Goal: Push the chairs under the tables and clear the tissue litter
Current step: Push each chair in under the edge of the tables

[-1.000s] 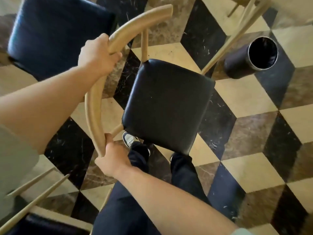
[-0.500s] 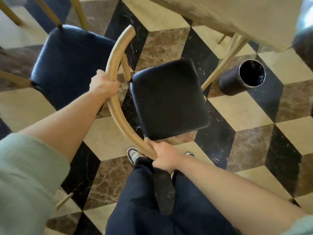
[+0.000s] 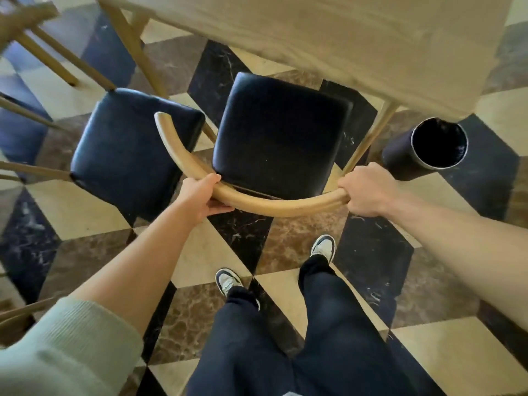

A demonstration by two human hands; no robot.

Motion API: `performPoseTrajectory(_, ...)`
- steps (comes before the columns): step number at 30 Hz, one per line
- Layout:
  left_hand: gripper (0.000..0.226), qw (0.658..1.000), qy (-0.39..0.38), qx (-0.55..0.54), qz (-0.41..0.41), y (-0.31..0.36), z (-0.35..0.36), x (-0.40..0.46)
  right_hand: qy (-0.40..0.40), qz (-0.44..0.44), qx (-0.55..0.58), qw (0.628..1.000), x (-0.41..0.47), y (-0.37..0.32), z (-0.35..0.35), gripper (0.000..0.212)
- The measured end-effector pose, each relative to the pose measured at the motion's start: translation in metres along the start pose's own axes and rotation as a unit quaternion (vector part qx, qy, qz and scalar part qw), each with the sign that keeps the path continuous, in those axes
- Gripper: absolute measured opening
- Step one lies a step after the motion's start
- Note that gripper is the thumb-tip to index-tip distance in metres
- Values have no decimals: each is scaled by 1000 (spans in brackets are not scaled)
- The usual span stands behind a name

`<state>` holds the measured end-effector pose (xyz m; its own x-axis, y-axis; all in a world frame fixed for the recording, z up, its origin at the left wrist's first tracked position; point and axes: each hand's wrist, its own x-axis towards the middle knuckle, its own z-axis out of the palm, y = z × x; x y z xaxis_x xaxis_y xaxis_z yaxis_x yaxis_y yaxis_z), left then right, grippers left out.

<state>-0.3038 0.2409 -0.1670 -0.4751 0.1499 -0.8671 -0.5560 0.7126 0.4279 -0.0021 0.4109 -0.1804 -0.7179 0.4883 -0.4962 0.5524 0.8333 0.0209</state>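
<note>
The chair [image 3: 280, 138] sits before the table [image 3: 357, 38] — a second chair [image 3: 128, 147] left, the bin [image 3: 428, 147] right.

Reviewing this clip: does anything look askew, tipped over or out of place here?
Yes. The black cylindrical bin by the table's leg seems to lie on its side, its open mouth turned toward the camera. The black-cushioned wooden chair, held by the left hand and right hand, is only partly under the pale wooden table.

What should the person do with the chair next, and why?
Probably push it straight forward. Both the left hand and right hand grip the curved backrest, and the black seat sits mostly outside the table edge.
</note>
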Motion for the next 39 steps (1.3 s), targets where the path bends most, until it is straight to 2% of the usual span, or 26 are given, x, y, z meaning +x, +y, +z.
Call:
performPoseTrajectory(7,44,996,-51,-67,-22,-3,92,-15,19,6,-47,999,-1,99,-13,8)
performPoseTrajectory(11,46,997,-61,-54,-8,20,129,-12,41,58,-39,997,-11,129,-3,14)
performPoseTrajectory(14,43,999,-44,-26,7,42,143,-6,70,108,-43,991,-13,136,2,18)
performPoseTrajectory(20,37,999,-42,-3,16,72,140,6,99,151,-16,983,-4,127,2,13)
performPoseTrajectory(26,48,996,-92,-9,20,65,133,4,59,230,28,971,-1,112,-1,25)
performPoseTrajectory(29,54,993,-106,43,9,67,127,-4,41,249,14,968,-2,99,-8,27)
performPoseTrajectory(31,52,985,-130,116,8,69,117,-8,96,217,60,970,0,91,-15,27)
performPoseTrajectory(33,45,974,-143,174,29,74,91,-8,158,153,168,961,11,69,-34,32)
performPoseTrajectory(35,35,968,-140,202,54,84,45,-3,177,62,288,939,37,27,-62,32)
performPoseTrajectory(39,32,969,-77,211,99,122,-77,32,194,-53,314,928,116,-93,-111,20)
